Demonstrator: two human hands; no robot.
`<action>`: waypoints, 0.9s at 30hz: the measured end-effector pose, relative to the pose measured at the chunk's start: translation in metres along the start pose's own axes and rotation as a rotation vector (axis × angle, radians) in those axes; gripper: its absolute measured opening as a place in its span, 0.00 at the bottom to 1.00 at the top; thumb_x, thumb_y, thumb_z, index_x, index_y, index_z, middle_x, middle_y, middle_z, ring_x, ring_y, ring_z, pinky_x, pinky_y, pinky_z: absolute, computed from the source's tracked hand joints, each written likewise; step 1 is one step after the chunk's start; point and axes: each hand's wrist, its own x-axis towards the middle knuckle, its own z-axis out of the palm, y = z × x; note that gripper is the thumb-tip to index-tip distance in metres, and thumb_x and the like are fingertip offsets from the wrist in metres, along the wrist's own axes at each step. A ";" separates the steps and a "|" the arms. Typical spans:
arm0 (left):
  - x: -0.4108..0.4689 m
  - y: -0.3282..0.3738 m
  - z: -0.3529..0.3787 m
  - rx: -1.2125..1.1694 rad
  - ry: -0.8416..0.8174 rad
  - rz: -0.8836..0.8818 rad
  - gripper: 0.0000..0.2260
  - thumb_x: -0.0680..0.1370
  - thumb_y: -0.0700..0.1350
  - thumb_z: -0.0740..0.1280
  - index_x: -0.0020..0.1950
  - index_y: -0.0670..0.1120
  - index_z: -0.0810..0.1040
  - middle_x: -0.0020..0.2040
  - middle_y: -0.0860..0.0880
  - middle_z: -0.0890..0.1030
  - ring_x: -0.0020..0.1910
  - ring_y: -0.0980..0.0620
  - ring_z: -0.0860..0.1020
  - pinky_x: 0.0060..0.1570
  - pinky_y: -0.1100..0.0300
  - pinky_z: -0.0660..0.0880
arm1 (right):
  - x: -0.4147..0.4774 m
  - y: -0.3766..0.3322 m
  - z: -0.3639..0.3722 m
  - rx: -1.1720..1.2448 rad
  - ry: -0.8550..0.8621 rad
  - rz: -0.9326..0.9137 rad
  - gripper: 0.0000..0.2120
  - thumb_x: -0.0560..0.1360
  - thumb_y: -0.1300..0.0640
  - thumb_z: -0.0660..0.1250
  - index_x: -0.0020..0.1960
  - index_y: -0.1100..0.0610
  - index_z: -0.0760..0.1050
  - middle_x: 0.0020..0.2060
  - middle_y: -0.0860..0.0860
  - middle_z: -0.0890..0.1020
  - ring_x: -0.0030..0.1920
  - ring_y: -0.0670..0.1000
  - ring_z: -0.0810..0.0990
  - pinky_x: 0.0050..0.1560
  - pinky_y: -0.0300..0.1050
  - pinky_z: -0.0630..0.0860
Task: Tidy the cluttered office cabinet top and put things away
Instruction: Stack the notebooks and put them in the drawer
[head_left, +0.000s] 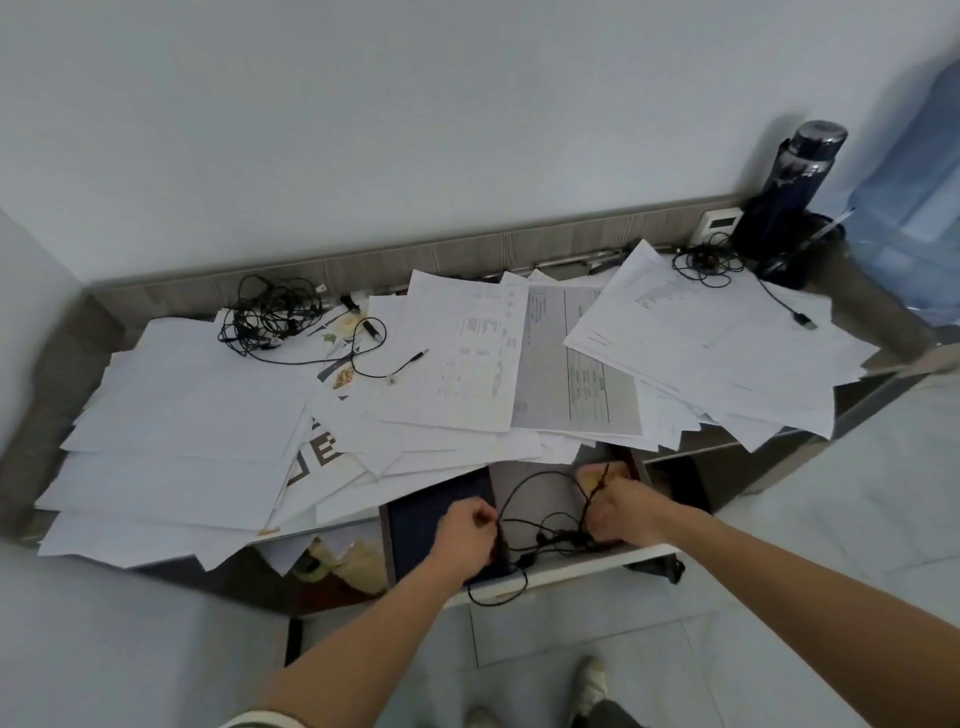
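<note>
White papers (197, 415) cover the grey, wood-grained surface (467, 254) — one sheet (571, 384) is grey with printed table lines. The cables (262, 314) are black, the bottle (795, 176) dark blue, the drawer's folder (431, 519) navy.

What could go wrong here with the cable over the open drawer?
The cable, held in the left hand and right hand, loops over the drawer front: shutting the drawer may pinch it. Papers overhang the cabinet front just above the hands; lifting could sweep sheets off.
</note>
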 end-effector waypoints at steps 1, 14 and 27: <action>0.004 -0.006 0.003 0.155 0.033 0.049 0.05 0.79 0.39 0.64 0.47 0.45 0.78 0.44 0.45 0.81 0.42 0.51 0.77 0.46 0.55 0.79 | -0.001 0.004 -0.006 0.009 0.029 0.043 0.09 0.78 0.58 0.63 0.41 0.57 0.78 0.41 0.52 0.80 0.44 0.50 0.79 0.44 0.40 0.74; 0.014 0.033 0.012 0.003 -0.075 -0.181 0.07 0.73 0.31 0.66 0.49 0.40 0.76 0.39 0.41 0.79 0.26 0.53 0.75 0.23 0.63 0.69 | 0.061 0.024 0.018 -0.052 0.014 -0.055 0.12 0.70 0.58 0.68 0.53 0.57 0.82 0.47 0.50 0.83 0.52 0.54 0.82 0.47 0.39 0.76; 0.030 0.016 0.077 0.699 0.403 0.425 0.21 0.81 0.53 0.48 0.64 0.44 0.73 0.59 0.44 0.75 0.56 0.43 0.73 0.56 0.48 0.72 | 0.107 0.066 0.022 1.350 0.323 0.320 0.20 0.75 0.59 0.68 0.67 0.52 0.74 0.60 0.53 0.81 0.57 0.56 0.80 0.54 0.53 0.81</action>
